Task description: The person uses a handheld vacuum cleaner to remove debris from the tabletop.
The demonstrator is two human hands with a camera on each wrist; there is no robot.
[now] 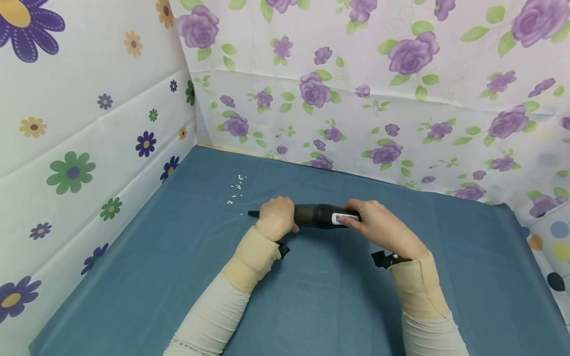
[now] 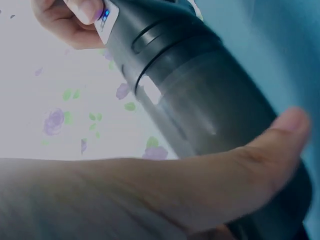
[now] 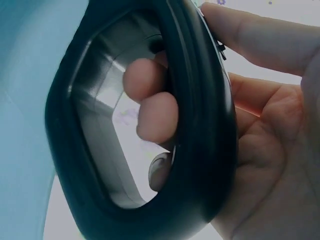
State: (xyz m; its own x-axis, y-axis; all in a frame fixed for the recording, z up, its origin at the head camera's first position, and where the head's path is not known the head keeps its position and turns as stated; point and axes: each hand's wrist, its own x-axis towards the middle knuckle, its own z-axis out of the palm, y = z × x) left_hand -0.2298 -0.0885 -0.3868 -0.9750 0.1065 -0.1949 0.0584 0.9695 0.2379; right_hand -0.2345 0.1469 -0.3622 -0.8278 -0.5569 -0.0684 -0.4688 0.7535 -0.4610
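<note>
A black handheld vacuum cleaner (image 1: 311, 216) is held level over the blue cloth, its narrow nozzle (image 1: 253, 213) pointing left. My right hand (image 1: 378, 225) grips its loop handle (image 3: 200, 130), with fingertips (image 3: 157, 117) coming through the opening. The right thumb lies by a white panel (image 2: 107, 22) with small blue lights. Around the front end, near the nozzle's base, my left hand (image 1: 276, 217) is curled; its thumb crosses the smoky dust cup (image 2: 200, 100) in the left wrist view. Small white bits (image 1: 238, 187) are scattered on the cloth beyond the nozzle tip.
The blue cloth (image 1: 178, 247) covers the table. A flower-print sheet (image 1: 311, 89) stands along the back, another (image 1: 89, 148) along the left, and a dotted one (image 1: 556, 237) at the right edge. Dark straps (image 1: 387, 259) sit on both wrists.
</note>
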